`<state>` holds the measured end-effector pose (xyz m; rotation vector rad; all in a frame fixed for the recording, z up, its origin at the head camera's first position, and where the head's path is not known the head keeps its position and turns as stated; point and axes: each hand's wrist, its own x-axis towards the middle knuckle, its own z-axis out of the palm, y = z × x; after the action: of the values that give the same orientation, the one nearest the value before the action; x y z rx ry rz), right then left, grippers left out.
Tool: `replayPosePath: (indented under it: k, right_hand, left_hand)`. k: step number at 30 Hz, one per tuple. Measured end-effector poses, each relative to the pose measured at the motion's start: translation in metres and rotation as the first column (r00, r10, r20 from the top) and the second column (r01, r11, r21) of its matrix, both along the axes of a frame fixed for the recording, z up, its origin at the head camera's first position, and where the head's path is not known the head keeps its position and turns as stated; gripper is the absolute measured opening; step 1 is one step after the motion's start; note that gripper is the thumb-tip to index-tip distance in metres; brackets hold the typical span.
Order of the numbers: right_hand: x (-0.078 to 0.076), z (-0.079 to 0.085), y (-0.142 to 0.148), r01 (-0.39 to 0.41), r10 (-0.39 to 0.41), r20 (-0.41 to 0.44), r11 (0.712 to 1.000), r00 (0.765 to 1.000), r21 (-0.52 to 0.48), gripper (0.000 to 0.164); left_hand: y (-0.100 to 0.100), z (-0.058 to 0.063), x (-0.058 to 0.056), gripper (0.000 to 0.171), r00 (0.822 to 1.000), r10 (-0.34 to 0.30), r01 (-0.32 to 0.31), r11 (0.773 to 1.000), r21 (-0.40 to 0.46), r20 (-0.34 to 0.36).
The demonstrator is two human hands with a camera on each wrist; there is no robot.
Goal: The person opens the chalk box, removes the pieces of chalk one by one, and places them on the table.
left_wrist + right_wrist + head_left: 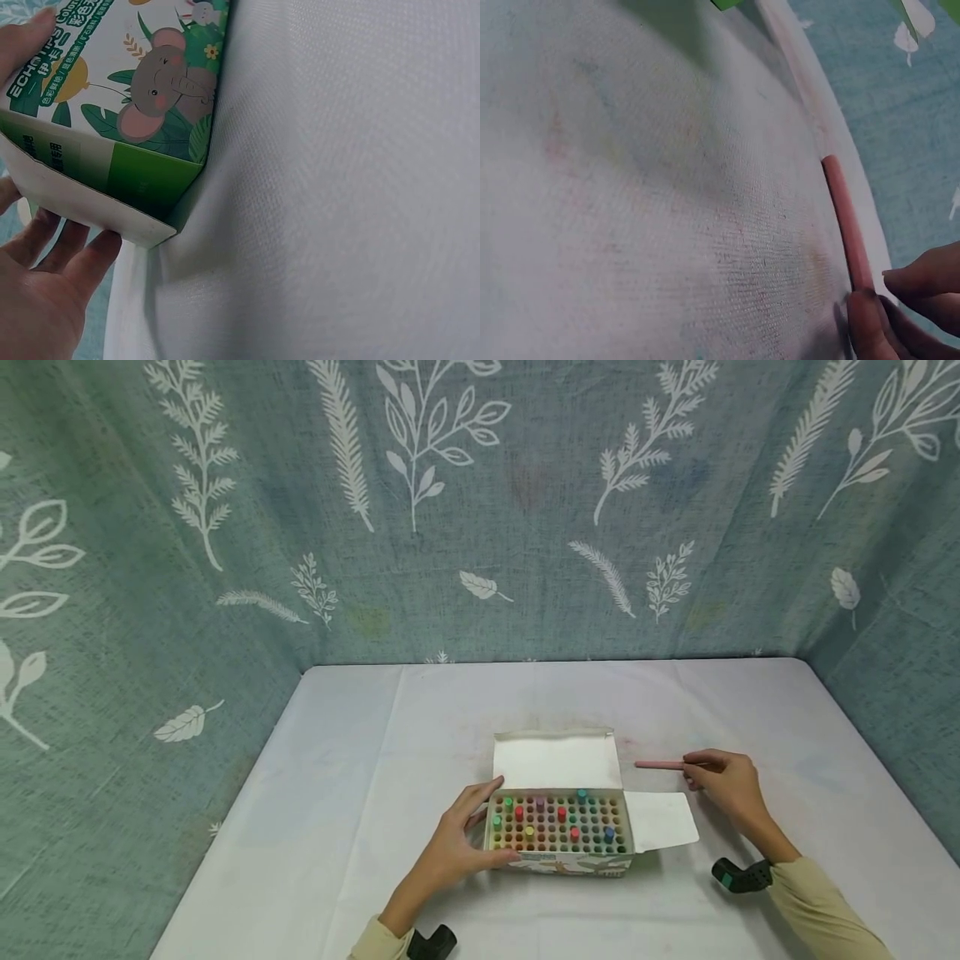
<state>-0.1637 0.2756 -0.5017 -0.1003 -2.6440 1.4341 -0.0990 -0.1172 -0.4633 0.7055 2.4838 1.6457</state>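
Note:
An opened cardboard chalk box lies on the table with its white lid folded back and a side flap spread to the right. Several coloured chalks, among them a blue chalk, stand in its grid of holes. My left hand grips the box's left end, thumb along the front and fingers toward the back corner; in the left wrist view its fingertips touch the left flap. To the right of the box, my right hand pinches one end of a pinkish-red chalk, which points left, close to the tabletop.
White cloth covers the table, with faint coloured smudges behind the box and near the right hand. A green leaf-patterned curtain hangs along the back and both sides. Each wrist carries a black camera.

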Motion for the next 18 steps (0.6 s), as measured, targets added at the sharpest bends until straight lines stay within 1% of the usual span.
replayPosePath:
  k: [1,3,6,8,10,11,13,15,18]
  right_hand:
    - [-0.001,-0.005,0.002,0.011,-0.011,-0.014,1.000,1.000,0.012,0.030]
    - [-0.003,-0.015,0.006,0.028,-0.025,-0.045,0.997,0.999,0.068,0.030]
    - [-0.007,-0.031,0.017,0.033,-0.023,-0.077,0.989,0.997,0.142,0.029]
    - [-0.009,-0.036,0.022,-0.016,0.031,-0.099,0.987,0.995,0.159,0.027]
    - [-0.008,-0.035,0.023,-0.082,0.101,-0.126,0.985,0.987,0.150,0.024]
    - [-0.007,-0.030,0.021,-0.110,0.132,-0.137,0.982,0.982,0.154,0.022]
    - [-0.002,-0.014,0.015,-0.163,0.187,-0.151,0.974,0.971,0.155,0.019]
    - [0.007,0.011,0.004,-0.206,0.233,-0.156,0.964,0.960,0.169,0.018]
    - [0.021,0.048,-0.012,-0.253,0.278,-0.149,0.953,0.949,0.166,0.018]
  left_hand:
    - [0.001,0.004,0.001,0.087,1.000,-0.005,0.005,1.000,0.004,-0.004]
    - [0.001,0.011,0.005,0.085,1.000,-0.010,0.010,1.000,0.015,-0.003]
    - [0.002,0.013,0.005,0.085,1.000,-0.026,0.026,1.000,0.011,-0.017]
    - [0.003,0.012,0.005,0.085,1.000,-0.028,0.028,1.000,0.010,-0.013]
    - [0.001,0.006,0.003,0.086,1.000,-0.016,0.016,1.000,-0.005,-0.010]
    - [0.001,0.002,0.002,0.087,1.000,-0.009,0.009,1.000,-0.012,-0.004]
    - [-0.001,-0.007,0.000,0.088,1.000,0.005,-0.005,1.000,-0.029,0.002]
    - [-0.002,-0.014,-0.002,0.089,1.000,0.017,-0.016,0.999,-0.045,0.002]
    - [-0.003,-0.015,-0.002,0.089,1.000,0.019,-0.019,0.999,-0.045,0.001]
